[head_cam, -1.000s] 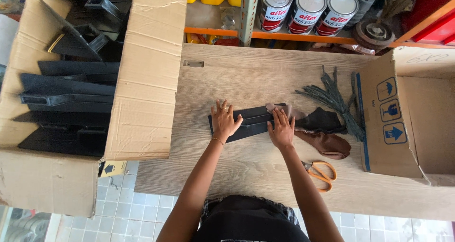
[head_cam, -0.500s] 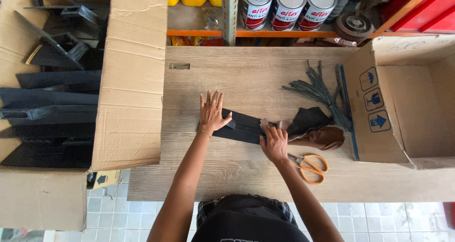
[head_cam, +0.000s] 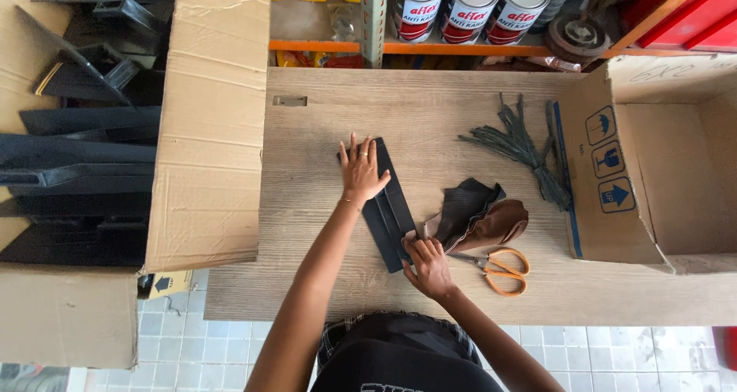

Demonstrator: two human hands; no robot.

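Fingers of the left hand (head_cam: pixel 361 171) are pressing spread on the long black channel strip (head_cam: pixel 390 208) lying mid-tabletop (head_cam: pixel 322 115), stiff and light-looking, while the right hand (head_cam: pixel 427 263) is pinching its six-o'clock end, best gripped at both ends.

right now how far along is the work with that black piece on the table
Early on. In hand: left hand lies flat on the black strip, right hand pinches its near end. Unused beside it: brown wrap, scissors, ties. Left box holds many parts; right box looks empty.
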